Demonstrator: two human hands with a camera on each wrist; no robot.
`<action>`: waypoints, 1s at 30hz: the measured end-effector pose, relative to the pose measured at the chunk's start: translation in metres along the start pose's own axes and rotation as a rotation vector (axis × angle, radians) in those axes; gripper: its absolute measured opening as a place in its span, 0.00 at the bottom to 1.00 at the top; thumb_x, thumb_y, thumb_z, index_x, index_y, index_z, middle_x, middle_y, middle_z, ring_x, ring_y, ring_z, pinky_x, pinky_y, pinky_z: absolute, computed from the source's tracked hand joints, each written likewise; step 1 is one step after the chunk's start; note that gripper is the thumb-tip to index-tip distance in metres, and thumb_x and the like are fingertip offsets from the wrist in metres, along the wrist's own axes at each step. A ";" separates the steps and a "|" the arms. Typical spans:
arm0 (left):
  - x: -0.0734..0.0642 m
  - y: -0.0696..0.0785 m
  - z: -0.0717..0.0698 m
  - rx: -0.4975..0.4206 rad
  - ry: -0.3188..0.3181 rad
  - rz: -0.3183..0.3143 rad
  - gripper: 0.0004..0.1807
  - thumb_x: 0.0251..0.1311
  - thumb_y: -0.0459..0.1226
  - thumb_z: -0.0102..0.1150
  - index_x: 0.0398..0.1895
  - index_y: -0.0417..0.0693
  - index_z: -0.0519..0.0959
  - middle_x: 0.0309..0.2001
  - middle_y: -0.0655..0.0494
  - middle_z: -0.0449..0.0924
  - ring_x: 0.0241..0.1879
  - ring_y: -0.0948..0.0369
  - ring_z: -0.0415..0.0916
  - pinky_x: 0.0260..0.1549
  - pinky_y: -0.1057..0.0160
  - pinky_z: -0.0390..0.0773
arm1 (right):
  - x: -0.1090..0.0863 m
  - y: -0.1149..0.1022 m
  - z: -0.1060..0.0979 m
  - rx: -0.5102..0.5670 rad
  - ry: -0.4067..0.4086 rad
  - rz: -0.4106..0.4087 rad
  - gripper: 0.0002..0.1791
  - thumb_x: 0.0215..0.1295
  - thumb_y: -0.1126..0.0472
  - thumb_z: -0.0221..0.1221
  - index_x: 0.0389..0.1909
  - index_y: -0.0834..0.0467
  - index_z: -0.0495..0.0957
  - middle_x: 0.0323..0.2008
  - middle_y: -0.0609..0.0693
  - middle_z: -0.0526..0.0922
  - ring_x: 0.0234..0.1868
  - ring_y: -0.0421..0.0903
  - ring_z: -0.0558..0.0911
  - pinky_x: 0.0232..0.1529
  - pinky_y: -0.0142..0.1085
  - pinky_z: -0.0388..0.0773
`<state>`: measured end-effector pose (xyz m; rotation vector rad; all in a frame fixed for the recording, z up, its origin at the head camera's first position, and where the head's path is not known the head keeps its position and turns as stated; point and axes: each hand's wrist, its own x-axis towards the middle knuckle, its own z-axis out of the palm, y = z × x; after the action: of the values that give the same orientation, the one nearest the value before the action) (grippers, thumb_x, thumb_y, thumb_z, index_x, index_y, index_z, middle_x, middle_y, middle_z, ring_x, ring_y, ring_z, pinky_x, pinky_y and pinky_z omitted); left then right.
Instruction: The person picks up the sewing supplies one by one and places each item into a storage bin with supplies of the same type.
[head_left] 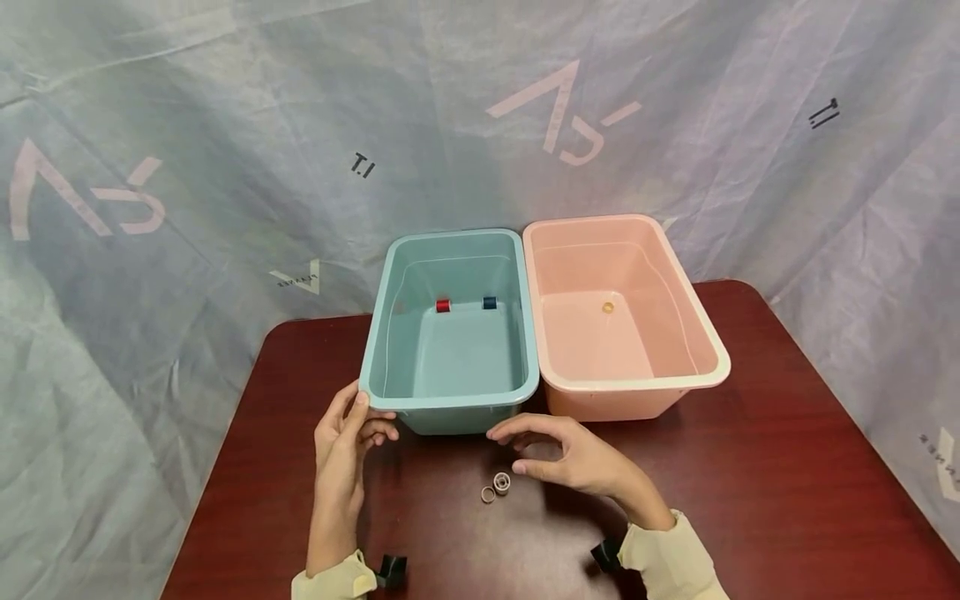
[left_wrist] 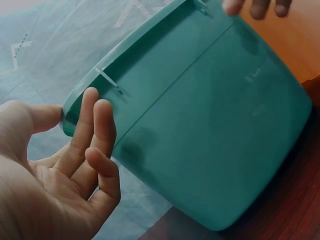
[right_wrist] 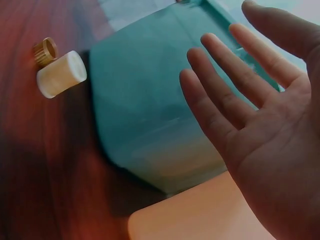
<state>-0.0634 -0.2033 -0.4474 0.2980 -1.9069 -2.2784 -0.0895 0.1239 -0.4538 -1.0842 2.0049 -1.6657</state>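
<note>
My left hand (head_left: 345,450) holds the near left corner of a teal plastic bin (head_left: 450,402), its thumb on the rim and its fingers below. In the left wrist view the thumb presses the rim (left_wrist: 67,112) from outside. A red thread spool (head_left: 443,306) and a dark blue one (head_left: 490,302) lie inside at the far end. With fingers extended and nothing held, my right hand (head_left: 577,457) hovers before the bin's near right corner. Left of it, a whitish spool (right_wrist: 62,75) and a ridged gold-coloured ring (right_wrist: 46,52) sit close together on the table.
A pink bin (head_left: 637,385) stands right beside the teal one, with a small gold-coloured ring (head_left: 608,307) on its floor. Both are on a dark red wooden table (head_left: 780,450). Grey printed fabric (head_left: 450,108) hangs behind and at the sides.
</note>
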 end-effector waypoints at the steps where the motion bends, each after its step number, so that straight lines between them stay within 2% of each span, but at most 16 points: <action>1: 0.000 0.000 0.000 0.000 0.000 -0.002 0.24 0.80 0.47 0.52 0.71 0.45 0.71 0.30 0.60 0.87 0.22 0.63 0.83 0.27 0.70 0.75 | 0.000 0.002 0.001 0.001 0.002 0.018 0.22 0.68 0.67 0.67 0.62 0.50 0.81 0.61 0.48 0.85 0.59 0.40 0.83 0.63 0.41 0.80; 4: 0.000 0.000 0.000 0.001 0.003 -0.006 0.24 0.80 0.47 0.52 0.70 0.46 0.72 0.30 0.60 0.87 0.22 0.63 0.83 0.28 0.69 0.75 | -0.002 0.008 0.003 -0.020 0.010 0.042 0.21 0.68 0.64 0.69 0.61 0.49 0.81 0.60 0.47 0.85 0.59 0.39 0.84 0.63 0.40 0.80; 10: 0.000 0.000 -0.001 -0.012 0.004 -0.019 0.23 0.80 0.46 0.52 0.70 0.46 0.72 0.29 0.60 0.87 0.22 0.63 0.83 0.28 0.69 0.76 | -0.003 0.023 0.009 -0.108 0.011 0.014 0.21 0.67 0.64 0.69 0.60 0.51 0.81 0.58 0.51 0.86 0.56 0.37 0.84 0.59 0.44 0.82; 15: 0.001 -0.001 -0.001 -0.015 0.002 -0.017 0.23 0.80 0.46 0.52 0.70 0.46 0.72 0.29 0.60 0.87 0.22 0.63 0.83 0.27 0.69 0.76 | -0.005 0.032 0.014 -0.159 0.014 0.016 0.23 0.65 0.65 0.71 0.60 0.52 0.81 0.56 0.55 0.87 0.56 0.45 0.85 0.57 0.45 0.82; 20: 0.003 -0.001 -0.001 -0.021 -0.006 -0.008 0.23 0.80 0.46 0.52 0.70 0.46 0.72 0.29 0.60 0.88 0.22 0.63 0.84 0.27 0.70 0.76 | -0.004 0.040 0.016 -0.201 -0.001 0.022 0.23 0.64 0.63 0.72 0.60 0.55 0.81 0.55 0.55 0.87 0.52 0.53 0.86 0.56 0.43 0.83; 26: 0.004 -0.002 -0.001 -0.018 -0.027 -0.007 0.24 0.80 0.46 0.52 0.71 0.45 0.71 0.29 0.60 0.88 0.22 0.63 0.84 0.28 0.70 0.76 | -0.005 0.051 0.021 -0.311 -0.011 0.064 0.25 0.62 0.60 0.74 0.60 0.54 0.81 0.54 0.52 0.87 0.50 0.49 0.86 0.54 0.40 0.83; 30: 0.003 -0.002 -0.001 -0.016 -0.015 -0.002 0.23 0.80 0.45 0.53 0.70 0.45 0.72 0.29 0.60 0.88 0.22 0.62 0.83 0.27 0.70 0.76 | -0.005 0.055 0.024 -0.366 -0.024 0.077 0.26 0.61 0.57 0.75 0.60 0.54 0.81 0.47 0.50 0.86 0.46 0.46 0.84 0.48 0.36 0.82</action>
<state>-0.0657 -0.2049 -0.4502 0.2821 -1.8952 -2.3023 -0.0895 0.1124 -0.5132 -1.1164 2.3630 -1.2699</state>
